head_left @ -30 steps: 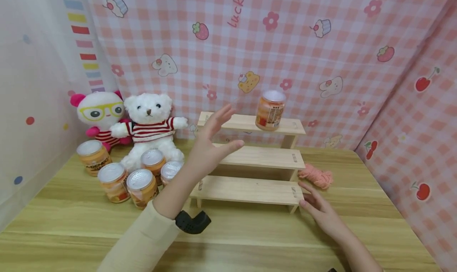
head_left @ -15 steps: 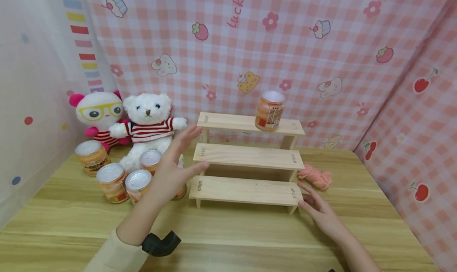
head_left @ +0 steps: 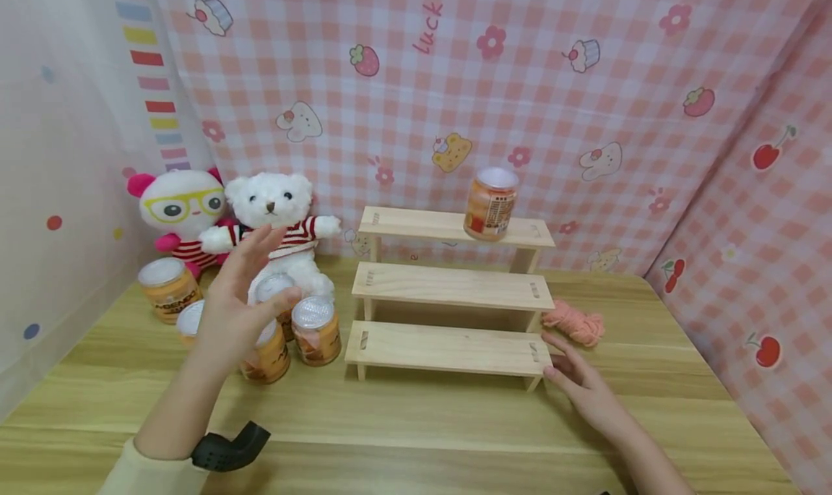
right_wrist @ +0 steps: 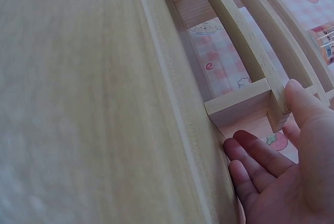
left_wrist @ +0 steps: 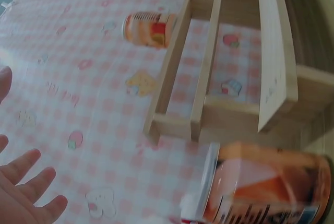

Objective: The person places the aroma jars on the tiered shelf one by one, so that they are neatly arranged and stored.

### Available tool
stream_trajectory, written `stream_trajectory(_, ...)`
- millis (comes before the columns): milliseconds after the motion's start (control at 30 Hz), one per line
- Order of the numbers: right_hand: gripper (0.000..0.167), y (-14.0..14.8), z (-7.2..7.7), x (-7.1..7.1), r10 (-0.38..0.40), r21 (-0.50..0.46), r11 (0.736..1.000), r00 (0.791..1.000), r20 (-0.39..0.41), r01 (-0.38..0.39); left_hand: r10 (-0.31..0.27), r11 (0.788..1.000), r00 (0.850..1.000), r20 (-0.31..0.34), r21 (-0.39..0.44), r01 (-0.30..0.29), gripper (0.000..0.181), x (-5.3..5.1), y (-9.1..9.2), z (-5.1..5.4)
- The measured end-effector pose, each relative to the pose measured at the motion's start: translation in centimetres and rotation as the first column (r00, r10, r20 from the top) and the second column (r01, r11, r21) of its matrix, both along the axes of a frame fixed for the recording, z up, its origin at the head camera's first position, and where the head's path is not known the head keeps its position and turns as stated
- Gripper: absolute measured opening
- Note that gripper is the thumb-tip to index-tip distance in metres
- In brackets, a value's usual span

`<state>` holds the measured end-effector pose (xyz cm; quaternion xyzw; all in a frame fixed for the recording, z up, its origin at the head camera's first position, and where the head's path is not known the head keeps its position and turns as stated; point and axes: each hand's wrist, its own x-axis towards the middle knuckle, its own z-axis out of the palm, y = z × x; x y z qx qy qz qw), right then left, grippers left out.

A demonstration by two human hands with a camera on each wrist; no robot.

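Jars (head_left: 317,338) near my spread, empty left fingers (head_left: 249,253): probably rigid, moderately heavy, slick; grip mid-body. My right fingers (right_wrist: 265,154), relaxed, lie beside the shelf (head_left: 448,348).

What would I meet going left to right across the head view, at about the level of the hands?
Leftmost jar → left hand → another jar → wooden shelf → right hand.

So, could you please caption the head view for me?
One jar atop the wooden stand, the left hand near five more jars.
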<state>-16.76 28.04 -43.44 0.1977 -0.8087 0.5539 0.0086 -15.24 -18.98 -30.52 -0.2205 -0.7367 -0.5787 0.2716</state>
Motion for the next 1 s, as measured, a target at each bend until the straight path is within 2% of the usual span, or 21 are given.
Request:
stream_trajectory(100,0.051,0.0,0.0,0.0,0.002,-0.001,1.000,1.000,-0.007,-0.002,0.030,0.999,1.000,-0.004,0.027,-0.030,0.078,-0.1,-1.2,0.1)
stream_trajectory(333,0.051,0.1,0.1,0.0,0.002,-0.007,1.000,1.000,-0.011,-0.002,0.045,0.984,0.999,0.012,0.175,-0.046,0.069,-1.0,-4.3,0.1)
stream_trajectory(400,0.052,0.2,0.1,0.0,-0.001,-0.001,1.000,1.000,0.007,0.001,0.102,0.980,0.995,0.023,0.167,-0.104,0.068,-1.2,-5.3,-0.1)
stream_trajectory(467,0.053,0.2,0.1,-0.1,0.000,0.005,1.000,1.000,0.022,0.000,0.176,0.973,0.984,0.039,0.144,-0.180,0.068,-1.5,-6.5,-0.3)
stream_trajectory(600,0.053,0.2,0.0,-0.1,0.007,0.007,1.000,1.000,0.024,-0.007,0.307,0.942,0.947,0.099,0.107,-0.317,0.068,-2.1,-8.6,-0.9)
stream_trajectory(667,0.052,0.1,0.0,-0.1,0.006,0.006,1.000,1.000,0.016,-0.006,0.349,0.925,0.925,0.147,0.101,-0.365,0.067,-2.3,-9.6,-1.2)
stream_trajectory(867,0.052,0.1,0.0,-0.1,0.004,0.002,1.000,1.000,0.015,-0.004,0.431,0.883,0.853,0.295,0.056,-0.466,0.068,-2.5,-12.1,-1.9)
stream_trajectory(1000,0.052,0.1,-0.1,-0.1,-0.001,-0.001,1.000,1.000,0.016,0.001,0.469,0.865,0.815,0.339,0.012,-0.502,0.068,-2.7,-13.5,-2.7)
